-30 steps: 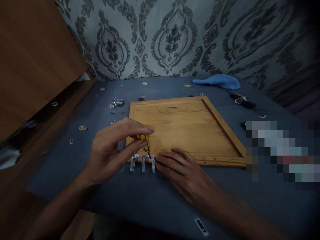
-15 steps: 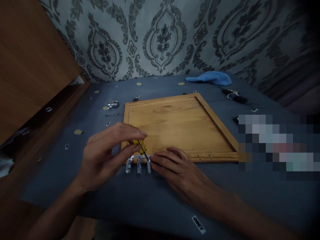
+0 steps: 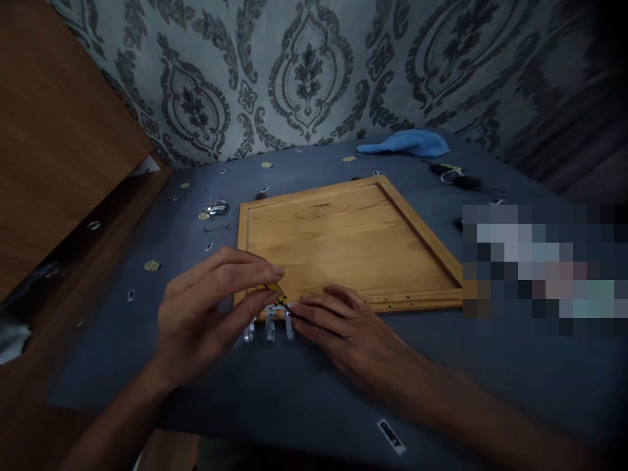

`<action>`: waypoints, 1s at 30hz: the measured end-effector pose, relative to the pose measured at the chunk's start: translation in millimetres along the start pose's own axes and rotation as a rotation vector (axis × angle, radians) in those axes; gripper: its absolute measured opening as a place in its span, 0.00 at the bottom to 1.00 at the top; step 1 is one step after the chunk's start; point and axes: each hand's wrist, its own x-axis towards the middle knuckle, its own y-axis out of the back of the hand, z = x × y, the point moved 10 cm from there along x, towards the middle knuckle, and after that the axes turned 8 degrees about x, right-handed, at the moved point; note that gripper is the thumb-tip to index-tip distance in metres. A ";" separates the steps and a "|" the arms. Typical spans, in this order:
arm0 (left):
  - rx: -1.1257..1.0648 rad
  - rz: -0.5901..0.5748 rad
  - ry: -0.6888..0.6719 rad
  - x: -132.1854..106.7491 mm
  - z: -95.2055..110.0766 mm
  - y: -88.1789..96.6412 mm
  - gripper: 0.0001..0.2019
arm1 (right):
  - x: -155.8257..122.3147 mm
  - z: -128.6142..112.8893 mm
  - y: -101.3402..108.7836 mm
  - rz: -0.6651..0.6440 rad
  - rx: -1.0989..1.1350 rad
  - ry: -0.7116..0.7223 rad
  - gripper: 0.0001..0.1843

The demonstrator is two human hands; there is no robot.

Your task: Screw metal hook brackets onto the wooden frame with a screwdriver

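Observation:
A square wooden panel (image 3: 343,242) with a raised rim lies on a dark blue cloth. At its near left corner sits a small silver bracket (image 3: 269,322) with three hooks hanging over the edge. My left hand (image 3: 210,307) pinches a small yellow-and-black screwdriver (image 3: 275,292), its tip down at the bracket's right end. My right hand (image 3: 338,327) lies flat, fingers stretched out, fingertips pressing on the bracket's right end and the panel's near rim.
Small metal parts (image 3: 216,208), screws and round gold discs (image 3: 151,265) are scattered on the cloth to the left. A blue rag (image 3: 402,142) and dark tools (image 3: 454,175) lie at the back right. A brown cabinet (image 3: 53,144) stands on the left; patterned wallpaper behind.
The view has drifted so everything sits a little lower and to the left. My left fingers have closed lower over the screwdriver, which is more hidden now. The right hand stays on the bracket.

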 end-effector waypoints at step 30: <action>0.033 0.036 0.017 1.0 1.0 8.2 0.15 | 1.3 -2.1 3.3 0.028 -0.017 0.033 0.17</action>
